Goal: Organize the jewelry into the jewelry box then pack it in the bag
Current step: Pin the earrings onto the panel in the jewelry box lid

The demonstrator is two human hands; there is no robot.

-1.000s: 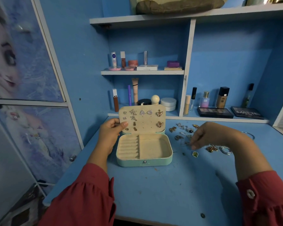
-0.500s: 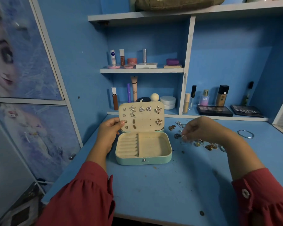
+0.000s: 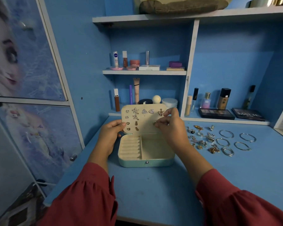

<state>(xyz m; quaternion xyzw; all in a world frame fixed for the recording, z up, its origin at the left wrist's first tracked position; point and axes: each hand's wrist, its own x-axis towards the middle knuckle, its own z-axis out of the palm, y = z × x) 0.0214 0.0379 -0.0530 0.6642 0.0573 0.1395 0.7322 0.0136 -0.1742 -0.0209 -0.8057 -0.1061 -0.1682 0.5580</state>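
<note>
Two labels read — NIVEA tube (image 3: 115,59), MATTE palette (image 3: 247,114).

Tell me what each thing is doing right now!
jewelry box: open, lid upright
lid: studded with earrings
left hand: holds the lid's left edge
right hand: fingers pinch a small earring at the lid
ring slots: bare
bangles: loose on the desk
</note>
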